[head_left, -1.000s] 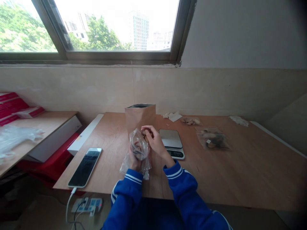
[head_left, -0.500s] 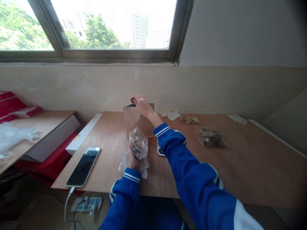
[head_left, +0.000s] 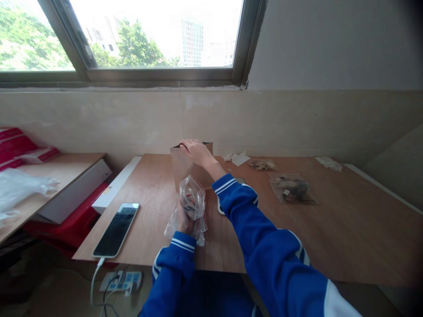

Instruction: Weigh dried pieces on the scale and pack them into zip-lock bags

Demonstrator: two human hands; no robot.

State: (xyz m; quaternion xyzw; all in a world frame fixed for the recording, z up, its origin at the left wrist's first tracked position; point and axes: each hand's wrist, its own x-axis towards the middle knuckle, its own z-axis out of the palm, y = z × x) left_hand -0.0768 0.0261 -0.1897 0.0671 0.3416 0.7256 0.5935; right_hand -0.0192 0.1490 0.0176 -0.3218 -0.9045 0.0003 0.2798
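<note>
Clasped a crinkled clear plastic bag (head_left: 195, 198) in the left hand (head_left: 184, 219), just in front of an upright brown paper pouch (head_left: 185, 169). Reached with the right hand (head_left: 195, 151) over the pouch's open mouth, with hidden fingertips; could not tell whether pinched together or apart. Partly covered a flat white-edged device (head_left: 221, 207) with the blue right sleeve (head_left: 251, 215). Had a white-edged phone (head_left: 116, 230) lying on the brown wooden table (head_left: 152, 185), well left of the bag.

Tabletop (head_left: 343, 233) free rightward, paper bag (head_left: 181, 167) blocking ahead
</note>
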